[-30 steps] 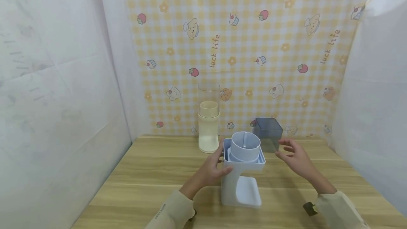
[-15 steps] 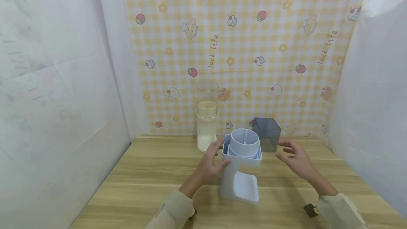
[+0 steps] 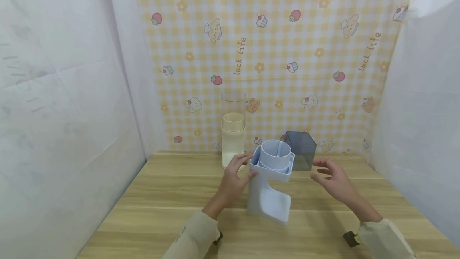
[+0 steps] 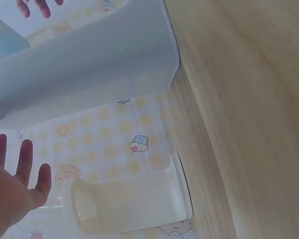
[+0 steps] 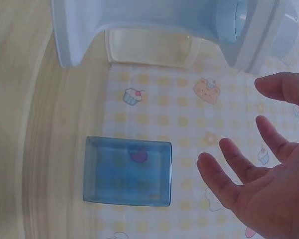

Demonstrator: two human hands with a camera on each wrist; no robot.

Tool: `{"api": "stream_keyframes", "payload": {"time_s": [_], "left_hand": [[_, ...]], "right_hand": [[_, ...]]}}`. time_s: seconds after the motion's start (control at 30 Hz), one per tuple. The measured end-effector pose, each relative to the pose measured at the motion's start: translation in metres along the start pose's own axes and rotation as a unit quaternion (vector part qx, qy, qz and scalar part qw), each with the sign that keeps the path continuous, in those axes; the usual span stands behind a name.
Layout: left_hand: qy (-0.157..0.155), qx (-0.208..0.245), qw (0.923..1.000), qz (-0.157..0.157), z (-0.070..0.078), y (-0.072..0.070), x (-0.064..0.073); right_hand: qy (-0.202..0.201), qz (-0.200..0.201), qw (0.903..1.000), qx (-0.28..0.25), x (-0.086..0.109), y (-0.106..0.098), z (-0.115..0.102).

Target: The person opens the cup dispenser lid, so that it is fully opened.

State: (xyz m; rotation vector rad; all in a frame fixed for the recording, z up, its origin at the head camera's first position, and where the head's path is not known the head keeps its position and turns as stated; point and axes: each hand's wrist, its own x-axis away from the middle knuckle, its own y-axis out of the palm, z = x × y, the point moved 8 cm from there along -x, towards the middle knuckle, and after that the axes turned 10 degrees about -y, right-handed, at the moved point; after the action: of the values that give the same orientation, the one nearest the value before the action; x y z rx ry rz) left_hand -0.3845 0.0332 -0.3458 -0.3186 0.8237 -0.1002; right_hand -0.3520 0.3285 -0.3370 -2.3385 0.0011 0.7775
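Note:
A white C-shaped dispenser stand (image 3: 260, 191) has a square top, a flat lower tray, and a pale blue round cup (image 3: 276, 155) with an inner rib set in its top. My left hand (image 3: 229, 181) grips the stand's upper left corner, thumb on the near face and fingers toward the back. To the right of the stand, my right hand (image 3: 334, 179) hangs in the air, fingers loosely bent, holding nothing. In the right wrist view its spread fingers (image 5: 217, 174) are apart from the stand, near a translucent blue-grey box (image 5: 127, 172).
Behind the stand stands a cream dispenser (image 3: 232, 143) with a clear tube rising from its top. The grey box is at the back right of the wooden table (image 3: 172, 195). A checked cloth (image 3: 201, 51) hangs behind, with white sheets at both sides.
The stand has shifted back and slightly left and turned, its tray now pointing more to the lower right. My left hand moved with it. My right hand stays almost in place.

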Motion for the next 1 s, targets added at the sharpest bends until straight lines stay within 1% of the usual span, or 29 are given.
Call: {"api": "stream_keyframes", "payload": {"time_s": [0.17, 0.33, 0.5, 0.6, 0.67, 0.73, 0.8, 0.9, 1.0], "left_hand": [[0.003, -0.013, 0.9993, 0.034, -0.002, -0.003, -0.006], [-0.011, -0.053, 0.9967, 0.06, -0.002, -0.005, -0.01], [-0.04, -0.076, 0.9927, 0.085, -0.002, -0.006, -0.011], [-0.063, -0.07, 0.9906, 0.099, -0.006, -0.006, -0.011], [-0.075, -0.066, 0.9896, 0.103, -0.009, -0.006, -0.012], [-0.087, -0.058, 0.9894, 0.1, -0.012, -0.004, -0.014], [-0.104, -0.072, 0.9878, 0.091, -0.015, -0.004, -0.017], [-0.14, -0.117, 0.9811, 0.063, -0.016, 0.003, -0.02], [-0.167, -0.169, 0.971, 0.024, -0.015, 0.014, -0.021]], "right_hand": [[-0.003, -0.007, 1.0, -0.006, 0.001, 0.007, -0.003], [-0.006, -0.001, 0.9998, -0.017, 0.003, 0.009, -0.007], [-0.006, -0.001, 0.9997, -0.022, 0.009, 0.011, -0.007], [-0.001, -0.003, 0.9997, -0.026, 0.012, 0.011, -0.005], [0.001, -0.003, 0.9996, -0.028, 0.014, 0.012, -0.005], [0.001, 0.0, 0.9995, -0.03, 0.014, 0.011, -0.005], [0.002, 0.001, 0.9995, -0.033, 0.013, 0.012, -0.006], [0.006, -0.002, 0.9994, -0.034, 0.015, 0.011, -0.006], [0.005, 0.004, 0.9995, -0.031, 0.018, 0.011, -0.004]]}}
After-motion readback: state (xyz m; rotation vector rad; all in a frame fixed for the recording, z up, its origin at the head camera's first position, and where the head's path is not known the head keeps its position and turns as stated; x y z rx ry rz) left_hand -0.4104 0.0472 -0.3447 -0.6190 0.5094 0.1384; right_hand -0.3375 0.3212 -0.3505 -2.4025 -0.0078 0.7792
